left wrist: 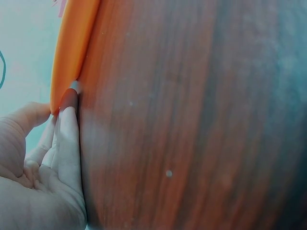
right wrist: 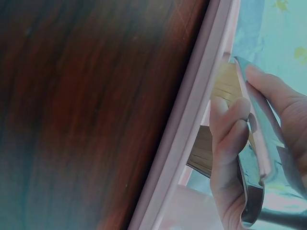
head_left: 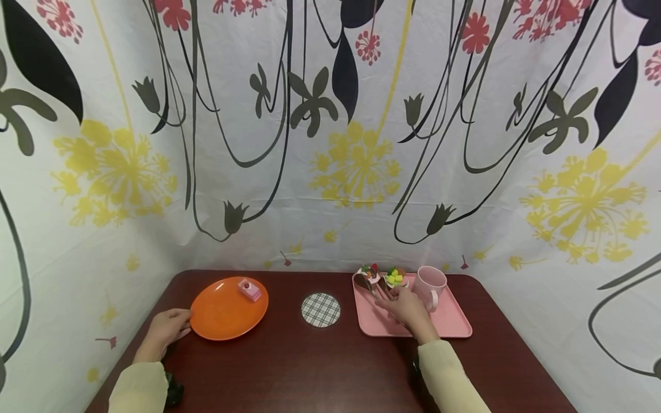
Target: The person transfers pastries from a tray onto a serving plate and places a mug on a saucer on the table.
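At the left, my left hand (head_left: 166, 330) pinches the near-left rim of an orange plate (head_left: 222, 315). In the left wrist view the thumb lies at the upper side of the rim, with fingers under it. A small pink cake piece (head_left: 250, 289) sits on the plate's far right part. My right hand (head_left: 408, 310) grips metal tongs (right wrist: 268, 158) over a pink tray (head_left: 454, 324). The tongs' rounded ends point toward two small fruit-topped cakes at the tray's back: one with red fruit (head_left: 374, 268), one with yellow-green cubes (head_left: 395, 277). Their lower parts are partly hidden.
A pink mug (head_left: 431, 281) stands at the tray's back right, close to my right hand. Between plate and tray lies a round checked coaster (head_left: 321, 310) on the dark brown table (head_left: 289, 367). A flower-patterned curtain (head_left: 279, 189) hangs behind the table.
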Motion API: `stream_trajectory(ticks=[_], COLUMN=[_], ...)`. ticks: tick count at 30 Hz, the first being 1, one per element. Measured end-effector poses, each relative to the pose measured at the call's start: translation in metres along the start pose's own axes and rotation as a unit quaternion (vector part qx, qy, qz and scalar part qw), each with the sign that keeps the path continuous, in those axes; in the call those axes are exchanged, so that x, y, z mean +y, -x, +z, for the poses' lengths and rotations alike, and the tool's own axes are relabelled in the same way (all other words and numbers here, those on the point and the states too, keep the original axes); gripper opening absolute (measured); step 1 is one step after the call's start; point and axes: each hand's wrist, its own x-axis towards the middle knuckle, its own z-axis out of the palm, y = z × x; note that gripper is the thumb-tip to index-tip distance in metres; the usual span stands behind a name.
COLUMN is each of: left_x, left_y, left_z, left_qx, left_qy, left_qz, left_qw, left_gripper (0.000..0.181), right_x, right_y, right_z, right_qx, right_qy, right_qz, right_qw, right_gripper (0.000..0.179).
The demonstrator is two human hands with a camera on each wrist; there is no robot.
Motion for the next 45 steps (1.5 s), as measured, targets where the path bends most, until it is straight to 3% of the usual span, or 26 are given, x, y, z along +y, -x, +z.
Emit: stream_trajectory(ticks=[22, 29, 45], left_x=[-0.001, -0.002, -0.002], left_y=[0.000, -0.001, -0.001], left_z=[0.000, -0.001, 0.001], left_qx=[0.000, -0.006, 0.004], left_qy=[0.000, -0.016, 0.000], left_qz=[0.003, 0.006, 0.003], left_qw=[1.0000, 0.9998, 1.0000], left_gripper=[0.060, 0.063, 0.060], right_x=[0.002, 0.003, 0.012], right_y=[0.002, 0.002, 0.006], right_z=[-0.003, -0.003, -0.003], right_qx=[-0.003, 0.000, 0.013], right_qy=[-0.003, -0.004, -0.013], right_qz=[0.020, 0.013, -0.001], right_qw=[0.9998, 0.9999, 0.9998], right_gripper=[0.035, 0.035, 0.039])
